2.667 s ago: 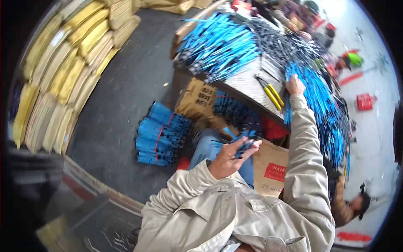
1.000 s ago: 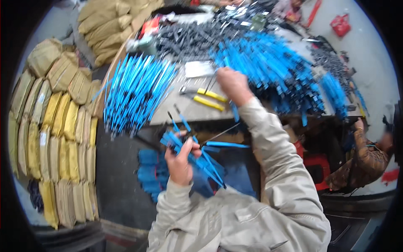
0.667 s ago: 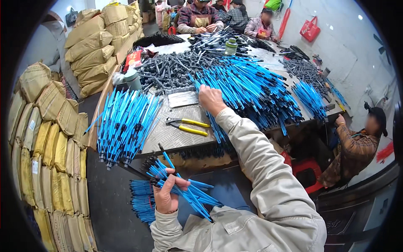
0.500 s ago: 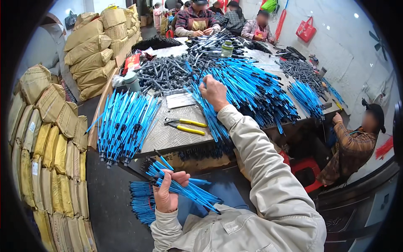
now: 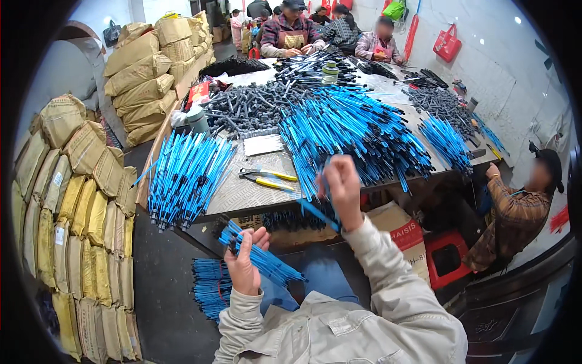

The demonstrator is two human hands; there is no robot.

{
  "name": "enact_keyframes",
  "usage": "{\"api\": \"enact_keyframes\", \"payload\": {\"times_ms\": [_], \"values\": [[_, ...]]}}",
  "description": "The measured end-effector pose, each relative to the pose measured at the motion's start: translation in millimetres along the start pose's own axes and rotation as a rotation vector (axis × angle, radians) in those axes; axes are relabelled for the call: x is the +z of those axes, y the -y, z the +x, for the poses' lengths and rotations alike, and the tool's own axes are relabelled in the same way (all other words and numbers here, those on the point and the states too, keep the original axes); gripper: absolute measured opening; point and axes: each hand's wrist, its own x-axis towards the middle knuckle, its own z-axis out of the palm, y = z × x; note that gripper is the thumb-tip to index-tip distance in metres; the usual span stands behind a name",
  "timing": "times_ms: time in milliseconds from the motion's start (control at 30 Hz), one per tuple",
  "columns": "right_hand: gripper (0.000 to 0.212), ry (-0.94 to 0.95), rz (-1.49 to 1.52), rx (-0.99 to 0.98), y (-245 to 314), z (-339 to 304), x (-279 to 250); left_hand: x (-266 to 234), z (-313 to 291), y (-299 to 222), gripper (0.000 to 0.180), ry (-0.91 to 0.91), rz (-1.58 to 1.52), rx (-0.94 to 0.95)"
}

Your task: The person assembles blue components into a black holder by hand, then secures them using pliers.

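My left hand (image 5: pixel 247 262) is closed around a loose bundle of thin blue rods with black ends (image 5: pixel 274 264), held low in front of the table; its fingertips stick out past the rods. My right hand (image 5: pixel 343 189), smeared by motion, has its fingers closed at the table's front edge. A single blue rod (image 5: pixel 318 215) slants across below that hand and appears to be pinched in it. Behind it lies a big heap of the same blue rods (image 5: pixel 357 124). Yellow-handled pliers (image 5: pixel 276 180) rest on the table between this heap and a smaller heap (image 5: pixel 189 176) at left.
Dark grey plastic parts (image 5: pixel 245 106) cover the table's middle, beside a grey-green bottle (image 5: pixel 197 117). Banded blue rods (image 5: pixel 210 288) stand below my left hand. A red stool (image 5: pixel 445 258) is at right, near a seated person. Wrapped sacks (image 5: pixel 79 200) are stacked at left.
My right hand has come back from the blue heap toward me, with a blue rod. The left hand still holds its bundle, whose rods now lie closer together.
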Motion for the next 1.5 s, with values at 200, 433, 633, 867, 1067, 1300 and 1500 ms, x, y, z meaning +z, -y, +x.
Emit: {"api": "enact_keyframes", "payload": {"times_ms": [200,433,633,867,1067,1300,1500], "values": [[0.011,0.194,-0.128,0.191,0,-109,13,24,5,17,0.022,-0.015,-0.027,0.032],[0.016,-0.075,-0.083,-0.021,23,-109,5,18,-2,20,0.022,-0.022,-0.040,0.043],[0.018,0.018,0.068,-0.077,36,-116,3,11,8,29,0.021,-0.024,-0.007,-0.059],[0.020,0.133,0.110,0.418,12,-133,17,36,-10,13,0.020,0.042,-0.052,0.015],[0.019,0.193,0.138,0.348,6,-134,18,42,-16,11,0.015,0.019,-0.035,-0.009],[0.018,0.192,0.223,0.417,2,-134,12,30,-12,17,0.010,0.103,-0.095,0.080],[0.020,0.164,0.369,0.518,-9,-130,11,33,-31,-6,0.012,0.293,-0.105,-0.006]]}}
